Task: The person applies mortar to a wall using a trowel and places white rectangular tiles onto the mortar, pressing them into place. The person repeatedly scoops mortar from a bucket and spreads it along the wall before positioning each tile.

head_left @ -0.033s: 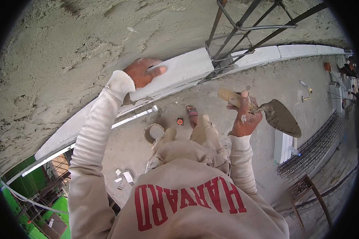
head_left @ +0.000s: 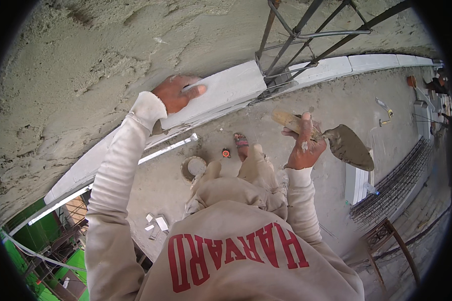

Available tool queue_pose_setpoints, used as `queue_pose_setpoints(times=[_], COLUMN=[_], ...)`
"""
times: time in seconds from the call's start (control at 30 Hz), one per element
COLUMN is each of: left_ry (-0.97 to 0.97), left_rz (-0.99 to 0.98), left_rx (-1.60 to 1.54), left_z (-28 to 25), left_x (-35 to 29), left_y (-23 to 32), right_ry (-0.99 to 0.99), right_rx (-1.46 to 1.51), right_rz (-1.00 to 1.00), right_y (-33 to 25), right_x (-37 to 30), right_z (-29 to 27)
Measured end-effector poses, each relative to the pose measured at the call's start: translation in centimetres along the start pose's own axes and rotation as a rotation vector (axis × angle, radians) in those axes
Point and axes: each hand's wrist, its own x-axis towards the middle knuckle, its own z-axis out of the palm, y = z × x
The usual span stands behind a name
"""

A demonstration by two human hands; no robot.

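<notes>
My left hand [head_left: 178, 94] lies over a long white lightweight block [head_left: 226, 88] set against the rough grey wall. Its thumb rests along the block's top, and the other fingers are partly hidden at the wall side. Grey mortar shows under the block's lower edge and below my wrist. Out to the right, my right hand [head_left: 306, 146] is closed around the wooden handle of a trowel [head_left: 352, 148]. The trowel's pointed blade, coated in wet grey mortar, points right and stays apart from the block.
A steel rebar cage [head_left: 296, 42] rises at the block's right end. More white blocks [head_left: 371, 62] continue beyond it. On the floor are a round bucket [head_left: 192, 168], an orange-and-black tape measure [head_left: 226, 153], a metal straightedge [head_left: 168, 149] and a rebar bundle [head_left: 394, 183]. Green sheeting [head_left: 40, 226] lies lower left, past the ledge.
</notes>
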Motion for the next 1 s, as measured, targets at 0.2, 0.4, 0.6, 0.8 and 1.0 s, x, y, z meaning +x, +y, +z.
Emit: queue_pose_setpoints(times=[0.2, 0.4, 0.6, 0.8, 1.0], left_ry=[0.034, 0.057, 0.009, -0.022, -0.023], left_rz=[0.012, -0.018, -0.02, -0.013, -0.04], left_rx=[-0.003, -0.008, -0.047, -0.073, -0.065], left_z=[0.5, 0.4, -0.1, -0.4, -0.6], left_x=[0.7, 0.3, 0.2, 0.3, 0.0], left_y=[-1.2, -0.8, -0.1, 0.2, 0.6], right_ry=[0.166, 0.14, 0.193, 0.178, 0.049], right_rx=[0.254, 0.296, 0.329, 0.266, 0.208], right_rz=[0.21, 0.262, 0.234, 0.239, 0.283], right_y=[4.6, 6.0, 6.5, 8.1, 8.7], right_x=[3.6, 3.8, 5.8, 7.4, 8.2], right_z=[3.3, 3.9, 2.6, 3.8, 3.4])
